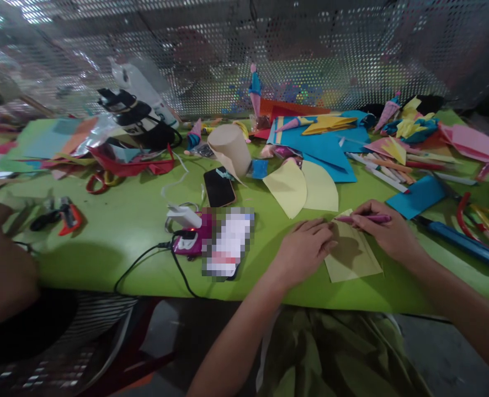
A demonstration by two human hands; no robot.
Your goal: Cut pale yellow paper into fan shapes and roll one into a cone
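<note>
A pale yellow sheet of paper [354,256] lies on the green table [104,242] in front of me. My right hand [383,229] is closed round a pink pen [377,218], its tip at the sheet's upper edge. My left hand [308,248] rests flat at the sheet's left side, fingers stretched out toward the paper. Beyond my hands lie two pale yellow fan-shaped pieces, one on the left [286,188] partly over the other [321,187].
Left of my hands are a lit phone [230,242], a purple power socket [203,234] with cables and a dark phone [219,187]. Scissors [482,220] and a blue cutter [468,242] lie right. Coloured papers and a paper roll [230,149] stand behind. Someone's arm [4,259] is far left.
</note>
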